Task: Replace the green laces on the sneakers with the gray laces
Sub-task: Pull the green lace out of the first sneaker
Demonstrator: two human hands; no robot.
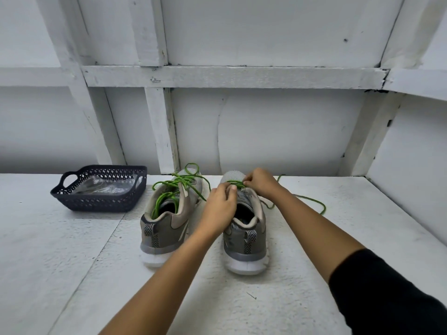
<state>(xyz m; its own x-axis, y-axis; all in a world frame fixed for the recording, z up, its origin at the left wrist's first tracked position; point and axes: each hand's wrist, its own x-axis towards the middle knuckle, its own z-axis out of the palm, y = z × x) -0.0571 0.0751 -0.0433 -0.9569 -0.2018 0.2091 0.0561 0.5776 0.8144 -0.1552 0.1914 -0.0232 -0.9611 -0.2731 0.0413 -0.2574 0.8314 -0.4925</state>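
White painted wall [266, 131] with wooden bars stands behind a rough white surface [72, 262], and on this surface the two gray sneakers stand side by side with their heels toward the person.

The task seems to be in its early part. No gray lace is in any eyelet. On the left sneaker [167, 228] the second green lace [179, 182] is untied and loose, but it crosses over the tongue and one loop hangs into the opening, so it is not yet taken out. On the right sneaker [244, 240] the green lace [312, 201] is out of most of the shoe, I think: a long part of it lies on the surface to the right, and only a short piece shows near the toe. The removal of both green laces must be finished, and then both shoes need the gray ones. A dark basket [96, 204] stands well to the left with a clear plastic bag [104, 187] inside; whether the gray laces are in it, I cannot tell.

Both hands are over the front of the right sneaker. The left hand [221, 204] has its fingers [231, 188] curled, with the thumb pressed against them, and it pinches the green lace at the lowest eyelets. The right hand [260, 183] does the same just beside it, its fingers [248, 182] bent tightly around the same short piece of lace.
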